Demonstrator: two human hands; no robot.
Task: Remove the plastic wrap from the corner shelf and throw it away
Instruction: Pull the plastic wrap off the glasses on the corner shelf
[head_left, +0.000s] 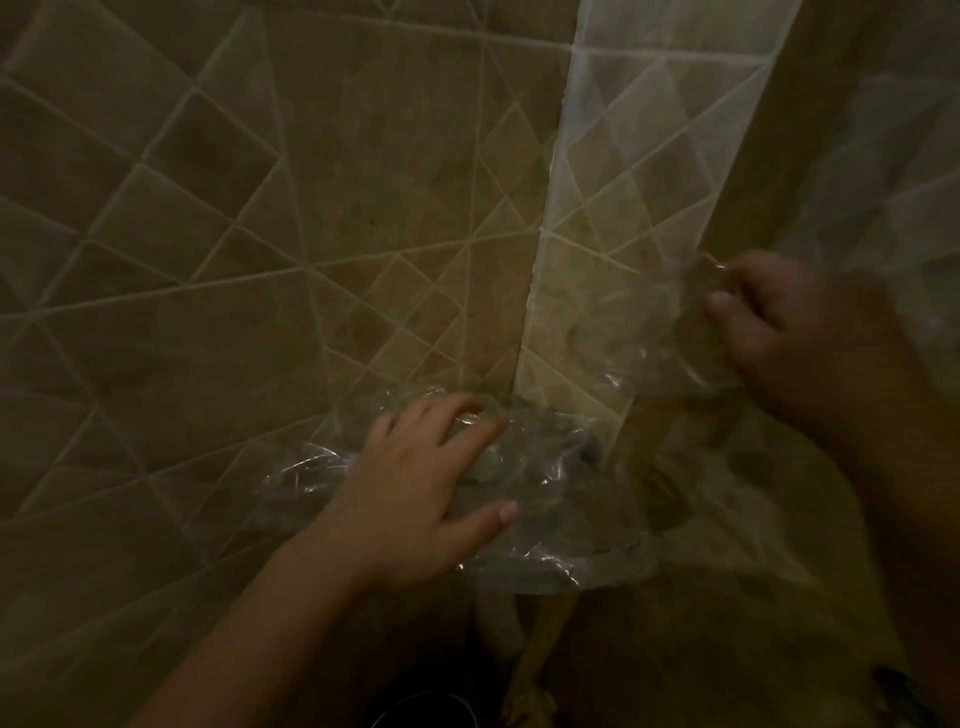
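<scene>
Clear, crinkled plastic wrap (550, 483) covers a corner shelf (566, 566) where two tiled walls meet. The shelf itself shows only dimly through the film as a pale curved edge. My left hand (431, 493) lies flat on the wrap at the shelf's left side, fingers spread. Up at the right, my right hand (769, 322) pinches a raised part of the wrap between thumb and fingers, and the film stretches from there down to the shelf.
Beige diagonal wall tiles (208, 260) fill the left. A lighter tiled strip (613, 182) runs up the corner. A pale pipe-like shape (498, 623) hangs under the shelf. A dark round object (426, 709) sits at the bottom edge. The light is dim.
</scene>
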